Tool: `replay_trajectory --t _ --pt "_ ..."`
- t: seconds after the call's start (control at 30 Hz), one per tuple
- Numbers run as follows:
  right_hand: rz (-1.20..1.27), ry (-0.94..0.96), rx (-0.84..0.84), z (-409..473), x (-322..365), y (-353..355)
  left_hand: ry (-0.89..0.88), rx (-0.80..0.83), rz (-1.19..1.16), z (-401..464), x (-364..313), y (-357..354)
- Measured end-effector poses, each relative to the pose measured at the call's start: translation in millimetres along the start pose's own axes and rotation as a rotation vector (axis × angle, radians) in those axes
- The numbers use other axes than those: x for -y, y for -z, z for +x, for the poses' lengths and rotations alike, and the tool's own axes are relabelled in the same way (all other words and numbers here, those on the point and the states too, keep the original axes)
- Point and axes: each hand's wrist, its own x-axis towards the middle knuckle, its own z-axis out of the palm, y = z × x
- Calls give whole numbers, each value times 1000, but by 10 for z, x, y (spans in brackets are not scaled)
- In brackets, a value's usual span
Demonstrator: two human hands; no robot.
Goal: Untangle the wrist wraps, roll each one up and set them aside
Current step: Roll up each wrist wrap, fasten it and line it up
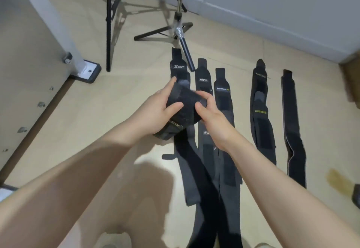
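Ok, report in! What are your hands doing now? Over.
Both hands, left and right, grip a rolled wrap. Other wraps lie flat on the floor. Nothing in the way.

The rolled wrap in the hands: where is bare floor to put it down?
Bare floor lies left of the flat wraps, toward the white post foot. A narrower strip runs between the two right wraps. The middle is crowded with wraps.

Rolled black wrist wrap (184, 109), held above floor at centre, yellow lettering on near-left end. Five flat black wrist wraps (224, 131) laid lengthwise, side by side, centre to right.
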Motion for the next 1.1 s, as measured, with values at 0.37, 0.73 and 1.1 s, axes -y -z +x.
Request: replay_trajectory --t 0.37,0.73,1.1 --pt "-10 284 -198 -407 1071 962 -55 -160 -372 254 -1559 51" --pt "194 143 -363 -573 692 1148 10 -135 -356 180 -1446 -440" --pt "205 -10 -163 -551 644 1216 19 -233 -490 186 -1366 -420"
